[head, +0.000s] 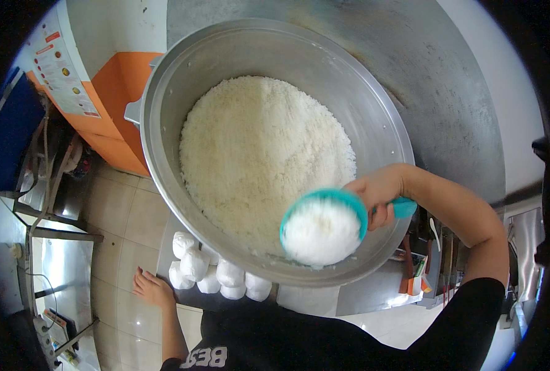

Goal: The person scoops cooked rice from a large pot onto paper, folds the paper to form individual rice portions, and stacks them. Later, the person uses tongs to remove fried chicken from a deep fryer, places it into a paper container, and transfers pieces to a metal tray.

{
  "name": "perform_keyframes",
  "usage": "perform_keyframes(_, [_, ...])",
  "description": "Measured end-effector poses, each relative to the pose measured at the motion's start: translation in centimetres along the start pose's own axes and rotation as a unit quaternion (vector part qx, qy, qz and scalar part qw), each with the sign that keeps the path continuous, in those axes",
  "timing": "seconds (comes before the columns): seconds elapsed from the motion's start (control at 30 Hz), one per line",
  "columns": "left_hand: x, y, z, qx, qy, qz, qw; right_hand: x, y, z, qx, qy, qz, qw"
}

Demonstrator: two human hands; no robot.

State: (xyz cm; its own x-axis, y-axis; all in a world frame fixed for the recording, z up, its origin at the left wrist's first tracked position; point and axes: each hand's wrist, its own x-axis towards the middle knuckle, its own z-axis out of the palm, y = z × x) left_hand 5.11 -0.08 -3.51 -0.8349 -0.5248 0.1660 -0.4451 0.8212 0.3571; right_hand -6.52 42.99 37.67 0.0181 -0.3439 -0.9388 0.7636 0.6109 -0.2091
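A large round metal pot holds a broad bed of white cooked rice. Over the pot's near right side, my right hand grips the handle of a teal plastic scoop. White rice fills the scoop, which looks blurred. My left hand hangs by the counter's left edge, fingers apart and holding nothing. Closest to it are several white wrapped bundles, piled against the pot's near left side.
White paper lies on the metal counter before me. Long-handled utensils and small boxes sit at the right. A metal rack stands across the tiled floor. An orange-and-white wall rises behind the pot's left handle.
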Motion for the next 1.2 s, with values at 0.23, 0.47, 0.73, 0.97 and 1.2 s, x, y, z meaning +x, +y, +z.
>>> perform_keyframes(0.23, [-0.5, 2.5, -3.1, -0.168, 0.159, 0.083, 0.969, -1.5, 10.1, 1.8, 0.402, -0.287, -0.326, 0.806])
perform_keyframes(0.47, [-17.6, 11.9, -8.9, -0.370, -0.339, 0.544, 0.672, 5.5, 30.4, 11.0, 0.487, -0.230, -0.533, 0.652])
perform_keyframes(0.73, [-30.0, 11.6, -5.3, -0.202, -0.369, 0.706, 0.570, 30.9, 35.8, 16.2, 0.000, 0.698, -0.136, 0.703])
perform_keyframes(0.97, [-31.8, 10.1, -6.1, -0.132, -0.320, 0.702, 0.622, 35.8, 38.1, 15.5, -0.040, 0.704, -0.224, 0.673])
perform_keyframes(1.2, [-30.1, 9.9, -5.6, -0.245, -0.419, 0.622, 0.614, 29.1, 47.5, 11.7, 0.425, 0.540, -0.422, 0.591])
